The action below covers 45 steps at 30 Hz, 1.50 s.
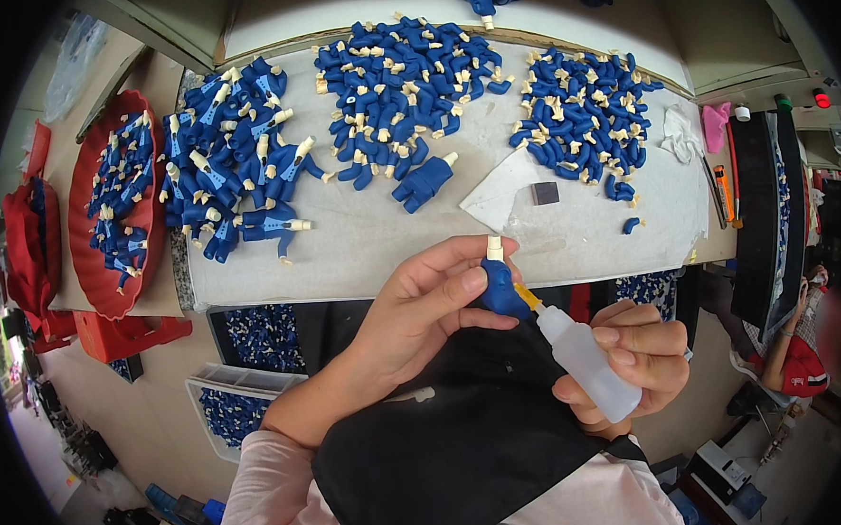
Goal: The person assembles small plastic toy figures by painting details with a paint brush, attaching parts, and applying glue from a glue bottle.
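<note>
Between thumb and fingers, my left hand [432, 295] grips a blue doll body [504, 287] with a cream neck peg pointing up, just past the table's near edge. My right hand [639, 351] is wrapped round a white squeeze bottle [587, 360]. The bottle's yellow nozzle [528, 298] is tilted up to the left, its tip at the body's right side; whether it touches I cannot tell. Beyond my hands on the table lies a single blue doll body [425, 183], with a heap of blue arms with cream hands [402, 83] behind it.
More blue arms [584, 111] are heaped at the right, near a white paper sheet [502, 190] bearing a small dark block [544, 193]. Assembled blue figures [234, 158] pile up at the left beside a red scalloped tray [85, 213]. An orange cutter [723, 192] lies far right. Another person [798, 357] sits at right.
</note>
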Available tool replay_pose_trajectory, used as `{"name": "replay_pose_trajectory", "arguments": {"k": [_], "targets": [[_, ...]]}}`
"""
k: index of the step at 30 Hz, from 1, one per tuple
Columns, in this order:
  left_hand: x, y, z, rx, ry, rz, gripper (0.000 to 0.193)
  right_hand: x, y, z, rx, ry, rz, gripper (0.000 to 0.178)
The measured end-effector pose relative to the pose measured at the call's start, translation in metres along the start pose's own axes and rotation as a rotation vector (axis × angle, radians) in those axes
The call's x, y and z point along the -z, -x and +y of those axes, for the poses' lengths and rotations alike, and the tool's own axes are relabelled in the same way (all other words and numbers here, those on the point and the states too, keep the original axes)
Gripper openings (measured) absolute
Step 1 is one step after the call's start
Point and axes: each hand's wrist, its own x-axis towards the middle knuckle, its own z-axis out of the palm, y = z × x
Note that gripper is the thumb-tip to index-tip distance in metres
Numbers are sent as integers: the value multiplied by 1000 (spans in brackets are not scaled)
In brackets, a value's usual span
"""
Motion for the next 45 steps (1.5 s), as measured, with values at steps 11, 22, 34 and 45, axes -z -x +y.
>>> {"name": "replay_pose_trajectory", "arguments": {"k": [11,22,34,45], "targets": [[-2,0,0,21,-35,-1,28,-3,-1,1,8,-15,-3,44],[0,0,0,-20,-38,23,28,-2,-1,3,30,-12,5,47],[1,1,0,-51,-35,35,28,-4,0,0,-16,-4,21,46],[2,0,-2,-59,-36,20,28,-4,0,-1,-25,-15,-2,45]]}}
